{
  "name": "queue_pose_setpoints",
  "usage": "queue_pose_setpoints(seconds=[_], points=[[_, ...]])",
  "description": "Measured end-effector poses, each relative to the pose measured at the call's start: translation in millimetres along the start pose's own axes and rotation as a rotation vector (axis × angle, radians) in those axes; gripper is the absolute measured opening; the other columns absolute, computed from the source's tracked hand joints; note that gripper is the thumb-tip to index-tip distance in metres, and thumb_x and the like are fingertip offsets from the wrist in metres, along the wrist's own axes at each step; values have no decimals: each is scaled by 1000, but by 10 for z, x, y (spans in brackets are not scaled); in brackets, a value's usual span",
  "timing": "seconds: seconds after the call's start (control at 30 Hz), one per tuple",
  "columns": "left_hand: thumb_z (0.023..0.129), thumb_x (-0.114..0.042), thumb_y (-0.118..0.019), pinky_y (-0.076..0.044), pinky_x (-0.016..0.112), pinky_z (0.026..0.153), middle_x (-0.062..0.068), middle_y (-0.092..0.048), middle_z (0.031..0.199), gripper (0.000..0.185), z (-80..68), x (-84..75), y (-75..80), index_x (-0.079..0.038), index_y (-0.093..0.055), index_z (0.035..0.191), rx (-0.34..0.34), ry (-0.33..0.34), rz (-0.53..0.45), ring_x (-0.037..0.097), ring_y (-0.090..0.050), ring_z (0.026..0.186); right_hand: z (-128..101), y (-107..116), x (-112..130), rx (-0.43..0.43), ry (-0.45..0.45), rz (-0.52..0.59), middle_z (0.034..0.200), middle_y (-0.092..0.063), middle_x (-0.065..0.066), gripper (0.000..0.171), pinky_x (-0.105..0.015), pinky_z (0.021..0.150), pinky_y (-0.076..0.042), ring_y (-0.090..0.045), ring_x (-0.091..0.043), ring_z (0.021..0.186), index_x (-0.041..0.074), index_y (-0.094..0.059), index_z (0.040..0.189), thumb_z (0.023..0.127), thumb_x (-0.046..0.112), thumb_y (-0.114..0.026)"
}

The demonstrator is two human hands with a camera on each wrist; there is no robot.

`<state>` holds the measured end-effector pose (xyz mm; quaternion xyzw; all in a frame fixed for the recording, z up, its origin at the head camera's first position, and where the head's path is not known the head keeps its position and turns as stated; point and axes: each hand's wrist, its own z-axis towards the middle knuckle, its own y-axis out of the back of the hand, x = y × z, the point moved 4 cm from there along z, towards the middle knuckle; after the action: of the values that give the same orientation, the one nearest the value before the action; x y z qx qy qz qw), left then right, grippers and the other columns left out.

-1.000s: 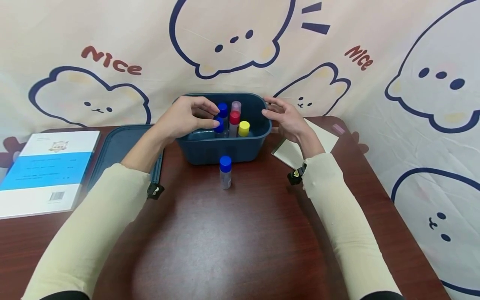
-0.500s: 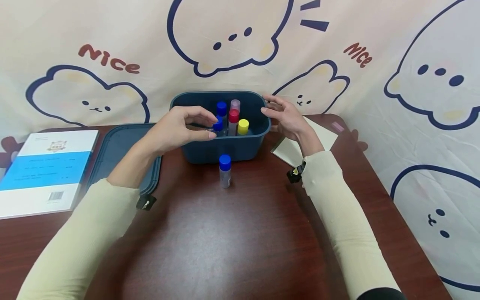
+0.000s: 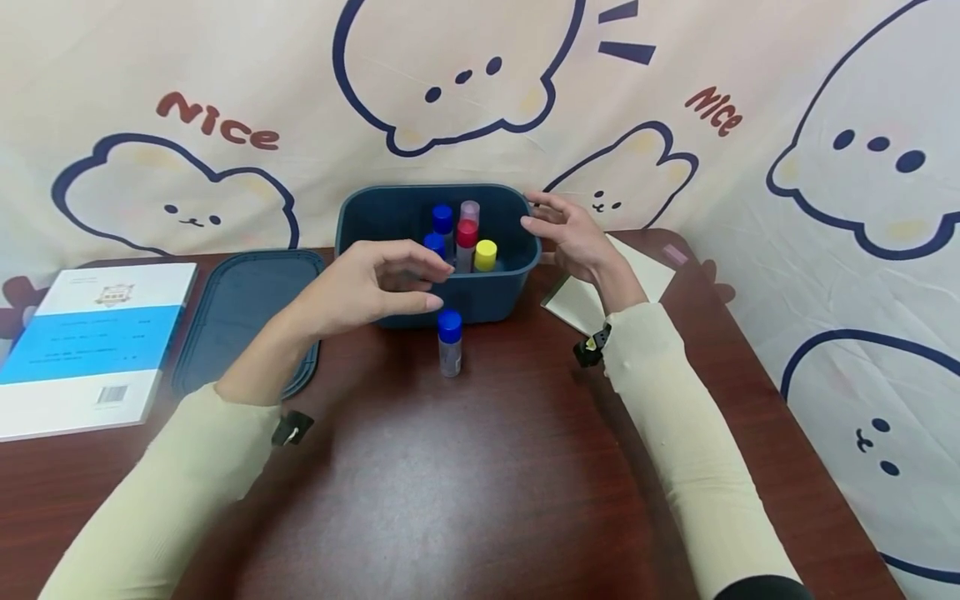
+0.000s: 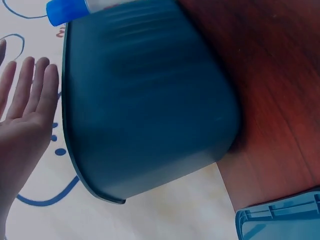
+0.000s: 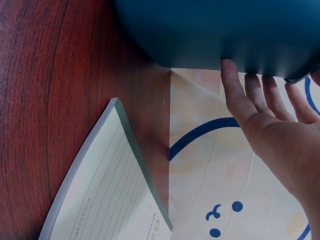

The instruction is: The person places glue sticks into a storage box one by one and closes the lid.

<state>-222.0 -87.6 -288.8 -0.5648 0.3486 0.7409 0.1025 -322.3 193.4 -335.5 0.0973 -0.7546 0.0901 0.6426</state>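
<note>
Our left hand [image 3: 360, 285] hovers, thumb and fingers apart, holding nothing, near the blue-capped vial [image 3: 450, 343] standing on the tabletop [image 3: 480, 483] before the bin [image 3: 483, 297]. We do best to pinch its cap [image 3: 449, 322] squarely, while our right hand [image 3: 573, 240], fingers extended against the bin's end, can steady it.

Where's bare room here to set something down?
The widest bare patch is the tabletop between left sleeve and right sleeve, nearer than the lone blue-capped vial. A narrower strip lies right of that sleeve. The book and lid crowd the left; bin and notebook, the back.
</note>
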Motion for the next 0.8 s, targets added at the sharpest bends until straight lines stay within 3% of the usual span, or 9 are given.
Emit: queue_pose_setpoints(seconds=[0.2, 0.4, 0.8], points=[[94, -8, -73, -54, 32, 96, 18, -64, 131, 36, -30, 87, -89, -1, -65, 128, 85, 20, -56, 34, -62, 123, 6, -5, 10, 0, 0, -2, 154, -43, -9, 55, -57, 102, -48, -49, -34, 133, 19, -44, 153, 101, 16, -64], [93, -12, -75, -56, 34, 94, 14, -66, 130, 39, -55, 197, -172, -2, -65, 130, 104, 68, -49, 25, -63, 120, -2, -12, 15, 3, 2, 0, 155, -42, -9, 56, -59, 103, -47, -48, -35, 134, 19, -44, 153, 101, 15, -64], [93, -17, -76, -55, 41, 97, 7, -66, 126, 38, -39, 335, -288, -9, -66, 129, 122, 105, 17, 25, -61, 118, -5, -5, -10, -5, 1, 0, 155, -41, -8, 55, -60, 105, -45, -45, -34, 136, 20, -45, 153, 101, 18, -65]])
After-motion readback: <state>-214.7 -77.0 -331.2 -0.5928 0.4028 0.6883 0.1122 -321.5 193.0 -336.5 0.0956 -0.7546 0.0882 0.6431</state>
